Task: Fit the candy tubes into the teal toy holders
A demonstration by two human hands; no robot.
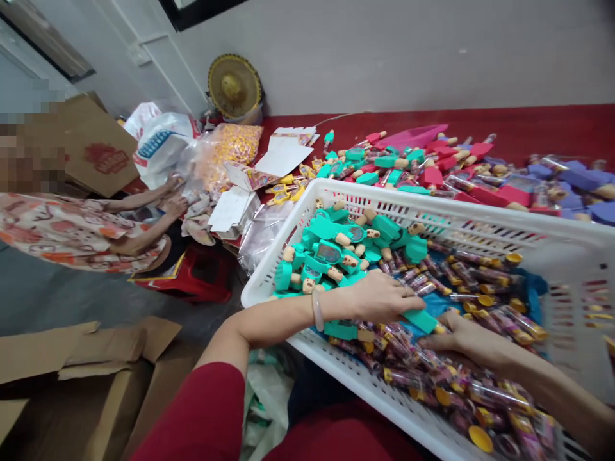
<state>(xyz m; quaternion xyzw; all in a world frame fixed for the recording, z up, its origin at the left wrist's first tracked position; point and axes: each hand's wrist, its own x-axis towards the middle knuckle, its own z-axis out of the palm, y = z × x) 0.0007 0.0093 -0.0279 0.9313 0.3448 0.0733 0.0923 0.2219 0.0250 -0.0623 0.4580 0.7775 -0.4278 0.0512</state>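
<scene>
In the white basket [480,221], my left hand [382,296] is closed around a teal popsicle-shaped plastic toy [421,320]. The fingers of my right hand [459,336] pinch the toy's yellowish end; whether that end is a separate piece I cannot tell. A heap of similar teal toys [329,253] with tan stick-like ends fills the basket's left part, behind my left hand. Clear candy tubes [500,394] with yellow caps and purple print lie around and below my right hand. A blue plastic sheet [533,294] shows beneath the tubes.
Teal, red [516,192] and purple toys [581,179] are piled on the red table [528,121] behind the basket. Further left are white cards [235,208] and a bag of yellow pieces [237,144]. Another person [81,234] works there. An open carton [72,390] stands lower left.
</scene>
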